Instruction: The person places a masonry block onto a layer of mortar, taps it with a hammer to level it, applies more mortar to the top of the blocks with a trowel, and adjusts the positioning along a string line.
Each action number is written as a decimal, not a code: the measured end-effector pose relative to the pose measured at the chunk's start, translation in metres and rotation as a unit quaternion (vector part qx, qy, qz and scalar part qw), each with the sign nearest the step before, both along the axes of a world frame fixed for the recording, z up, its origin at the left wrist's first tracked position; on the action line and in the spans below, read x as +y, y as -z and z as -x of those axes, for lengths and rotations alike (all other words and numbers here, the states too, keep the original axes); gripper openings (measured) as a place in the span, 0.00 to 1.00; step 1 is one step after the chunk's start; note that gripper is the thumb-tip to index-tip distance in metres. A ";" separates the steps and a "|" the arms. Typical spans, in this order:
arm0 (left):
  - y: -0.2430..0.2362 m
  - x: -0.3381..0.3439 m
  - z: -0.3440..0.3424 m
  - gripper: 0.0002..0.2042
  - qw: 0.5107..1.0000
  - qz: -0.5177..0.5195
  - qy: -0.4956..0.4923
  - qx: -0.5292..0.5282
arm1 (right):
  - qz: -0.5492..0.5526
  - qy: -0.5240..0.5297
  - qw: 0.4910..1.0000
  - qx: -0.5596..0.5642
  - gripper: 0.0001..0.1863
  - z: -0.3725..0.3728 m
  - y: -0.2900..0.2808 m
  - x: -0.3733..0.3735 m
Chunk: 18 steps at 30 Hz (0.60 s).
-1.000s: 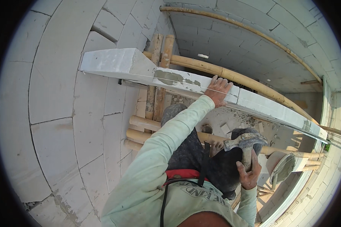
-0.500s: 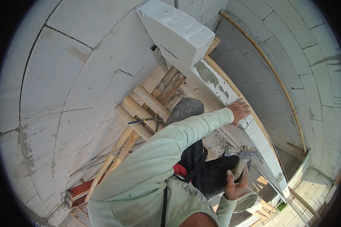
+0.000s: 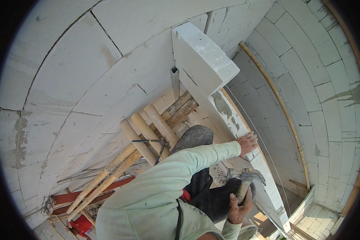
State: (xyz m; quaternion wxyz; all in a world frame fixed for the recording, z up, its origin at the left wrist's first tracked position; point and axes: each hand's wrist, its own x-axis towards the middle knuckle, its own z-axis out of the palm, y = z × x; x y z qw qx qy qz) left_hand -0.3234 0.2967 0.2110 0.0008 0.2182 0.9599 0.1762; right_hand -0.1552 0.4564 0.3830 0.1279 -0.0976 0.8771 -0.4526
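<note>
Illumination is daylight, soft and even across the large left wall (image 3: 80,76). The recessed wall (image 3: 264,108) lies in dimmer, grey shade. Stronger sunlight strikes the pale blockwork (image 3: 317,218) at lower right. Fisheye distortion bends block joints into arcs, increasingly toward the rim. Black vignetting fills the corners. The hammer (image 3: 244,182) renders with distinct outlines; remote lower-left details appear soft.

The right hand (image 3: 239,210) hides part of the hammer's handle (image 3: 243,191), and beams partly cover a red-clad person (image 3: 81,225).
</note>
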 end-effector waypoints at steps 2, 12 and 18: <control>0.005 -0.002 -0.013 0.32 1.000 0.016 -0.015 0.006 | 0.019 -0.016 1.000 0.013 0.35 0.003 0.000 -0.008; -0.073 -0.174 -0.195 0.16 0.943 -0.197 -0.234 0.135 | 0.024 -0.076 0.996 0.030 0.33 0.018 -0.008 -0.025; -0.222 -0.311 -0.271 0.19 0.759 0.203 -0.438 0.436 | 0.007 -0.137 0.990 -0.043 0.32 0.033 -0.002 -0.074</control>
